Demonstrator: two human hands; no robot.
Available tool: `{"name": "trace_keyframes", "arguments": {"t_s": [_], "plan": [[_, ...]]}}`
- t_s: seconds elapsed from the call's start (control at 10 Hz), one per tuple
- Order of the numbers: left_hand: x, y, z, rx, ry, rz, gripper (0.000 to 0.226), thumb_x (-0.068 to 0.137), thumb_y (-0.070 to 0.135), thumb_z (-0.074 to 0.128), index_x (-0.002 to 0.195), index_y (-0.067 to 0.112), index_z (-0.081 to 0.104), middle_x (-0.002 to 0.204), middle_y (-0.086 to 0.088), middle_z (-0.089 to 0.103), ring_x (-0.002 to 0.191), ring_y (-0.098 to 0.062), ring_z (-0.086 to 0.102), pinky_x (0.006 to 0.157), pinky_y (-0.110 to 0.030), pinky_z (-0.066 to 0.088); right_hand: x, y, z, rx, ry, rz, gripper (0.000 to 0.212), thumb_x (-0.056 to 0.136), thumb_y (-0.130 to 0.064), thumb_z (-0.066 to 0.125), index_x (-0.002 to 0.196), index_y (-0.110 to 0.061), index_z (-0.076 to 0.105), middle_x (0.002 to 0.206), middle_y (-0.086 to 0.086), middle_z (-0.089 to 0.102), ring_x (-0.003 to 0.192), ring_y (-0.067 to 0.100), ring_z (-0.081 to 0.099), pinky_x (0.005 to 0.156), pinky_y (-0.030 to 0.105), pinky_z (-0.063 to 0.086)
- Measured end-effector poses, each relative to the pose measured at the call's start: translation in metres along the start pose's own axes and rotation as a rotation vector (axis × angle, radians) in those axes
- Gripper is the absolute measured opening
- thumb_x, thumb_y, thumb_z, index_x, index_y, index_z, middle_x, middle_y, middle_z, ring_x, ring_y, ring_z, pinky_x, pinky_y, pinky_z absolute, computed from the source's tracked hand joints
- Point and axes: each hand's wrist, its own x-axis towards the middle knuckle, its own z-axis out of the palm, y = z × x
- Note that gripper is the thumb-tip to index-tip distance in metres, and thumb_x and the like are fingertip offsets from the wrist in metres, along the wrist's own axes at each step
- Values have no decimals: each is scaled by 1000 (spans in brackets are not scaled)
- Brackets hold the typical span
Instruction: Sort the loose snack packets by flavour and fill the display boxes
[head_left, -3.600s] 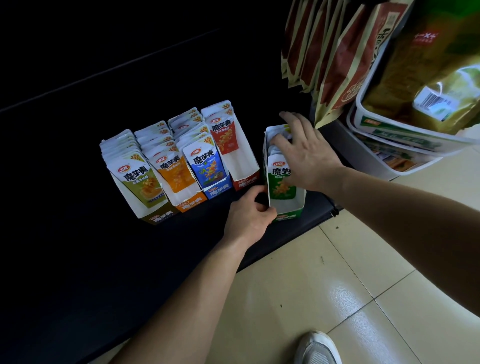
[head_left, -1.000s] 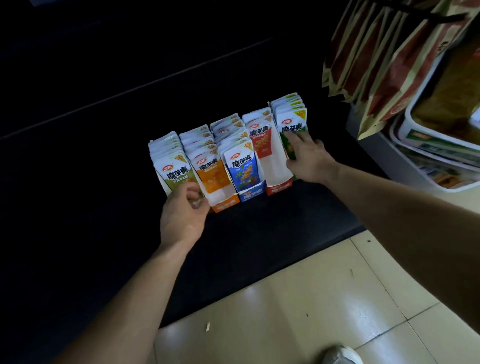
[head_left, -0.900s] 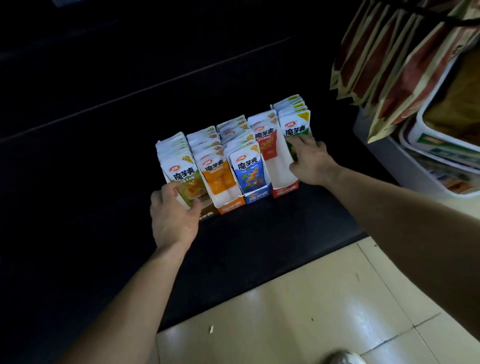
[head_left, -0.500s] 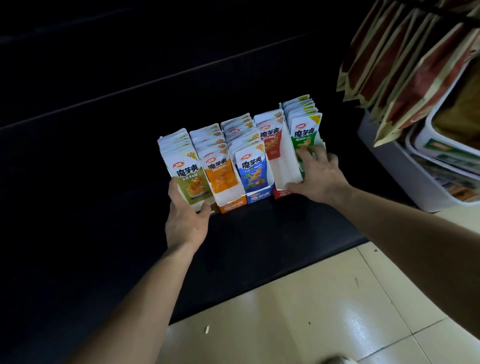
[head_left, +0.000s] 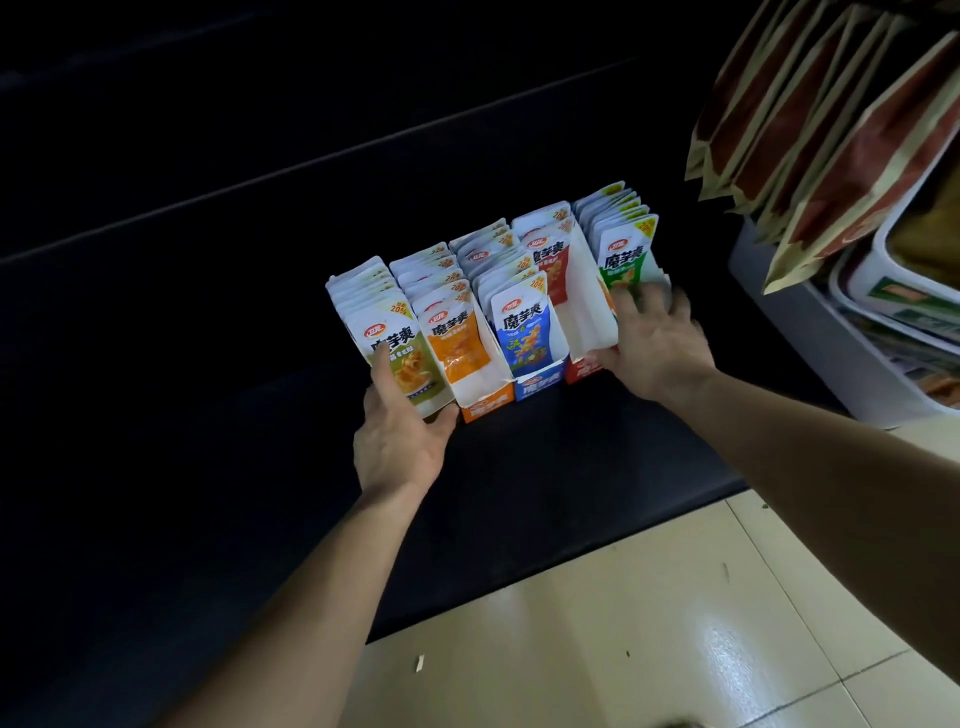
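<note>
Broadly, the black shelf (head_left: 519, 467) fills most of the view; its front edge lies toward six o'clock, well apart from the display boxes (head_left: 540, 382), so a drop to the tiled floor (head_left: 649, 623) at five o'clock seems unlikely unless the row is dragged far forward; the hanging bags (head_left: 831, 130), far out at two o'clock, are the nearer hazard, since a shove that way could catch the tall packet tops on them. The five display boxes stand side by side just above centre, each flavour in its own box, and both hands bracket the row; squeezed too hard from eight and two, the thin card walls would probably buckle. Weakest is the red box (head_left: 582, 306), second from the two o'clock end; its red packets (head_left: 550, 260) sit at the back and its front is hollow, so it would likely fold first. The right hand (head_left: 654, 348) lays spread, straight fingers on the front of the green box (head_left: 662, 275), thumb toward the red box's base; pressing there could crumple the green packets (head_left: 623, 260). The left hand (head_left: 400, 441) grips the olive-green box (head_left: 434, 408) at the eight o'clock end, thumb clamped on its front packet (head_left: 410, 358); that thumb may crease or tip it.
</note>
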Motion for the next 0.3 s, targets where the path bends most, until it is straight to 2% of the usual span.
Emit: {"name": "trace_keyframes", "arguments": {"t_s": [0.1,0.2,0.3], "plan": [[3,-3,-3,-14,-35,6,104,84,39,78,152,40,-2,146,-3,50,113,-31,64,75,-40,52,-3,-9,-6,-32,-3,60,88,84,-59,69,146,-13,26,146,18,30,138,47,30,100,59,46],[-1,0,-20,-26,-104,-11,102,86,37,77,151,42,-2,147,-1,48,114,-30,63,77,-42,53,-15,-16,-24,-43,-4,78,80,85,-55,70,141,-11,34,140,17,34,127,41,40,89,53,53],[-3,7,-50,18,-111,33,98,85,37,76,151,41,4,150,-3,40,115,-28,61,73,-36,50,-30,-29,-53,-66,-4,4,70,90,-51,65,139,-9,38,139,17,37,125,40,44,82,48,52]]}}
